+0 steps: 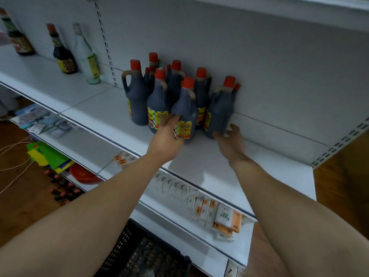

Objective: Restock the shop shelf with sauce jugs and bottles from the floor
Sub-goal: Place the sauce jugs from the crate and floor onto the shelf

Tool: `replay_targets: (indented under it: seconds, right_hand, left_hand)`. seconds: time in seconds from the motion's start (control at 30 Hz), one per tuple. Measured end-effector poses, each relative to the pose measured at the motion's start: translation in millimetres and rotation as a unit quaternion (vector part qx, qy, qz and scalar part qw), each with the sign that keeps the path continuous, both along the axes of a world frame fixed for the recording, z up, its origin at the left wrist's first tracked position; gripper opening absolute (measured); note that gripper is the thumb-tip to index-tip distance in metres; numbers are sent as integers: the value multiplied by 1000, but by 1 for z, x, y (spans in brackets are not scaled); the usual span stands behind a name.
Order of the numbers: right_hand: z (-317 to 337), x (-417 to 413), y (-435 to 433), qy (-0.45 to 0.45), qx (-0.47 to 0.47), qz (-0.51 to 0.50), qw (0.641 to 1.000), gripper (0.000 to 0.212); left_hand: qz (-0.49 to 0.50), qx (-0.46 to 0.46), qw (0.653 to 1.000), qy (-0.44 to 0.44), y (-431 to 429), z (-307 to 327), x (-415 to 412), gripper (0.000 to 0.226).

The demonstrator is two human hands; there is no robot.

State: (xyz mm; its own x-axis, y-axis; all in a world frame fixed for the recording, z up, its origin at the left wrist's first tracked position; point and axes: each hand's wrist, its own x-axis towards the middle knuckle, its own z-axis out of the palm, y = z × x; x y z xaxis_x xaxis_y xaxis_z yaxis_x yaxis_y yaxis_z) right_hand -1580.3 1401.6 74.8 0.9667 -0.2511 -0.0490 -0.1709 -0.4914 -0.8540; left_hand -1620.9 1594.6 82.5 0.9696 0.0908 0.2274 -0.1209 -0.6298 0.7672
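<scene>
**Front jug** [184, 108]: dark sauce, red cap, yellow label. It stands upright with its long axis vertical, foremost in a cluster of like jugs on the white shelf [249, 166].

**Left hand** [166, 136]: directly in front of the front jug, and the nearer hand to it. The fingers curl round the jug's lower body at the label, and the palm lies against its left-front side.

**Right-end jug** [219, 108]: upright, just right of the front jug and slightly behind it, close to the back panel [259, 66].

**Right hand** [230, 139]: right of the front jug, at the foot of the right-end jug. The fingers are loosely spread, with the fingertips touching the base and the thumb raised beside it. No firm grasp is visible.

**Open room:** there is bare shelf board right of and in front of the front jug, out to the shelf's end. More jugs stand packed behind it and to its left. The shelf lip lies near, on the arm side, so any pull forward probably has little margin.

**Below the front jug:** tissue packs [223, 215] on a lower shelf, and lower still a black crate [143, 254].
</scene>
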Motion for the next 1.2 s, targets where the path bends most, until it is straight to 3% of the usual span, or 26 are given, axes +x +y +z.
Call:
replay_targets:
  seconds: [0.1, 0.27, 0.47, 0.6, 0.9, 1.2]
  right_hand:
    - [10, -36, 3, 7, -9, 11, 1000, 51]
    - [6, -92, 6, 21, -31, 41, 998, 47]
    - [-15, -155, 5, 39, -46, 82, 995, 43]
    - [-33, -186, -1, 55, -47, 91, 993, 40]
    - [-78, -209, -37, -66, -55, 129, 988, 18]
    - [-191, -230, -169, 70, -44, 258, 963, 22]
  left_hand:
    - [41, -62, 996, 56, -7, 11, -20, 49]
    - [51, -115, 976, 177, -10, 1, -63, 18]
    - [-17, -132, 954, 269, -19, -46, -126, 25]
    - [-38, -96, 937, 334, -27, -85, -164, 29]
    - [-26, -47, 893, 447, -63, -162, -225, 41]
    - [81, -42, 852, 516, -197, -257, -287, 37]
